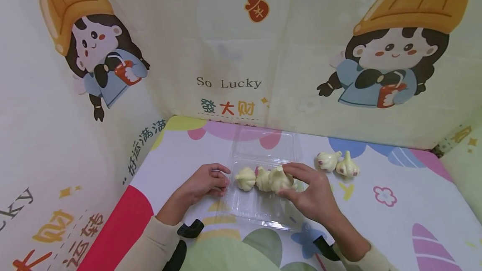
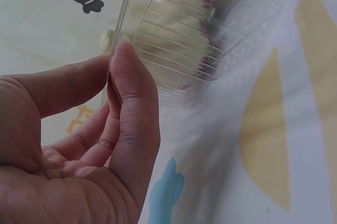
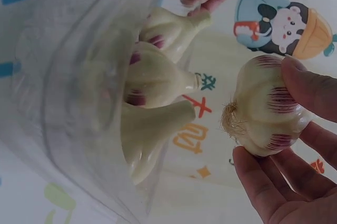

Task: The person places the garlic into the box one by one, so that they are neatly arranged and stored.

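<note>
garlic bulb (image 3: pixel 268 108) held by the right hand (image 1: pixel 314 191): thumb on 1 side, fingertips on the other, spread to the bulb's width. the bulb is raised over the right part of a clear plastic container (image 1: pixel 252 210); its root end, with fine rootlets, faces the container in the right wrist view, and purple streaks mark its skin. inside the container, 3 garlic bulbs (image 3: pixel 158 77) lie in a row side by side, apart from the held bulb. the left hand (image 1: pixel 207 181) pinches the container's left rim between thumb and forefinger, the other fingers bent. the container's lid (image 1: pixel 263 143) is folded back, away from the person. to the right of the container, 2 garlic bulbs (image 1: pixel 347 167) sit close together on a patterned tablecloth (image 1: pixel 395 170). behind stands a cream backdrop (image 1: pixel 226 49) with 2 large cartoon figures in orange hats (image 1: pixel 412 3).
</note>
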The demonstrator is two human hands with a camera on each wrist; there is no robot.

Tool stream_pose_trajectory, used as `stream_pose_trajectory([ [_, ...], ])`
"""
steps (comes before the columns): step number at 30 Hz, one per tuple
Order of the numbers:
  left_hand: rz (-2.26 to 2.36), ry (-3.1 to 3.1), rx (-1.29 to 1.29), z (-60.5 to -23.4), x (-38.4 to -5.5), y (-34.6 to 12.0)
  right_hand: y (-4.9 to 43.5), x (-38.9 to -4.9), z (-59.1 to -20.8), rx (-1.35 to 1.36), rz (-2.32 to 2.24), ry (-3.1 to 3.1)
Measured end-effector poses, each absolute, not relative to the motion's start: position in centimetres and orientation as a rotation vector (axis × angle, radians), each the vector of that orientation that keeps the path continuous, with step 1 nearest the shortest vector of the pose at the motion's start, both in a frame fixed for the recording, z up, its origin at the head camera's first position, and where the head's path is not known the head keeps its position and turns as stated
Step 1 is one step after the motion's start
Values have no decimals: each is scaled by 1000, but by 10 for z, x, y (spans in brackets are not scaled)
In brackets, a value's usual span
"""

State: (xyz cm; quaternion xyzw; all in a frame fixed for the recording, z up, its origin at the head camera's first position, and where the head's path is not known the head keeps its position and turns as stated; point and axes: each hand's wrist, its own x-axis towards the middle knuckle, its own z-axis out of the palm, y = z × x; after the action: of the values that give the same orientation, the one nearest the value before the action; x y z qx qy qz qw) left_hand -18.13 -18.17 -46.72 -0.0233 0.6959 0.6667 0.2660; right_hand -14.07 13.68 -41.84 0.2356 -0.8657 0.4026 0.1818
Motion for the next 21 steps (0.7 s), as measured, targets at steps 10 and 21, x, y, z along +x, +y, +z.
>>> stream_pose_trajectory([
  [10, 1813, 1863, -52, -468, -182, -182, 129, -137, -426, 700, 1206, -2431],
  [21, 1825, 1859, -36, -470, -180, -182, 122, -136, -435, 767, 1201, -2388],
])
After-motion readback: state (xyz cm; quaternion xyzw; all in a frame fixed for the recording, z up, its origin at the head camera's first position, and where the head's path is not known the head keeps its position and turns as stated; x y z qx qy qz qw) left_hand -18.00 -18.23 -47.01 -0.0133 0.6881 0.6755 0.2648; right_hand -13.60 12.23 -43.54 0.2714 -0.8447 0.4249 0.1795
